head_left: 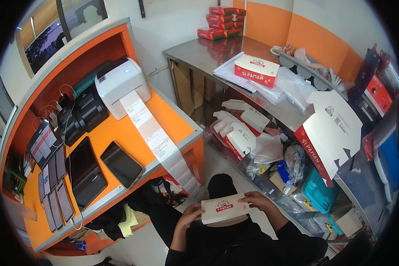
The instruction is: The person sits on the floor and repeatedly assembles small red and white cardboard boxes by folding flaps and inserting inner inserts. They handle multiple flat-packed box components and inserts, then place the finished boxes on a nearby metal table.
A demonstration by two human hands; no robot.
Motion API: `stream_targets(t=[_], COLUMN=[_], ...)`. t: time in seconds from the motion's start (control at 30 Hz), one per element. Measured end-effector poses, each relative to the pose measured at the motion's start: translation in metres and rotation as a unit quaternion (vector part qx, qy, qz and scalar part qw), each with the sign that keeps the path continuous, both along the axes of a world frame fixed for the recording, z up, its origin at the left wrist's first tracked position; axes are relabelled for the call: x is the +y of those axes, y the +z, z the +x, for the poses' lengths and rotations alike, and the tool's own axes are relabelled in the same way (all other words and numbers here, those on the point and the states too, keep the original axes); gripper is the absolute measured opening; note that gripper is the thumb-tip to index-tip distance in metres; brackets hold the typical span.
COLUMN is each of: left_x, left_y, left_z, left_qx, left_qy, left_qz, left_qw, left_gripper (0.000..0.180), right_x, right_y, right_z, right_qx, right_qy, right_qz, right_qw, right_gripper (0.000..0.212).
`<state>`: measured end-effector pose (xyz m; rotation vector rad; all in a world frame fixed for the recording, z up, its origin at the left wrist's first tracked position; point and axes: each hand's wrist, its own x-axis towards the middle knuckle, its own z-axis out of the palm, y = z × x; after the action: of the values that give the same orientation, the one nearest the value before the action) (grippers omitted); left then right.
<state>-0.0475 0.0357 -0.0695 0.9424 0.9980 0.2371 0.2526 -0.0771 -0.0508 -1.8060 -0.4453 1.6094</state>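
Note:
Over my lap I hold a small white cardboard food box [225, 209] with a red printed emblem on its top. My left hand [191, 215] grips its left end, fingers closed on the edge. At the opposite end, my right hand [258, 201] pinches the far right corner. The box's underside and part of the fingers are hidden. To the right, a larger unfolded box [332, 116], white with a red side, lies on the steel table. Farther back, a closed red and white box [257, 71] rests on papers and plastic sleeves.
A white label printer [123, 84] trails a long paper strip [157, 139] over the orange desk's edge. Tablets and several phones [60, 206] lie there. Red boxes [221, 22] are stacked on the steel table [186, 53]. Unfolded boxes [239, 133] and a teal toolbox [321, 190] sit below.

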Motion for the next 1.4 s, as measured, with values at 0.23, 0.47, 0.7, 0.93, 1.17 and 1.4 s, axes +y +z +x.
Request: stream_targets(t=[0.23,0.47,0.7,0.93,1.17,1.4], left_x=[0.001,-0.009,-0.021,-0.017,-0.025,-0.024], left_y=[-0.018,-0.053,-0.033,0.007,0.039,0.063], left_z=[0.007,0.008,0.014,0.034,0.028,0.036], left_qx=[-0.019,-0.037,-0.049,-0.058,-0.19,-0.093], left_qy=[0.023,0.07,0.08,0.042,0.116,0.067], left_qz=[0.017,-0.012,-0.034,0.114,0.259,0.359], left_qw=[0.999,0.997,0.995,0.991,0.94,0.926], left_gripper=[0.049,0.06,0.061,0.051,0.049,0.046], right_x=[-0.003,0.001,0.003,0.037,0.051,0.04], right_y=[-0.014,-0.011,0.002,0.052,0.062,0.077], right_z=[0.002,0.001,0.003,-0.055,-0.061,-0.079], right_qx=[0.049,-0.052,-0.275,-0.268,-0.236,-0.332], right_qy=[-0.006,0.01,0.142,0.371,0.248,0.265], right_qz=[0.012,0.018,0.153,0.372,0.409,0.42], right_qw=[0.999,0.998,0.938,0.808,0.846,0.802], right_gripper=[0.062,0.065,0.068,0.077,0.077,0.07])
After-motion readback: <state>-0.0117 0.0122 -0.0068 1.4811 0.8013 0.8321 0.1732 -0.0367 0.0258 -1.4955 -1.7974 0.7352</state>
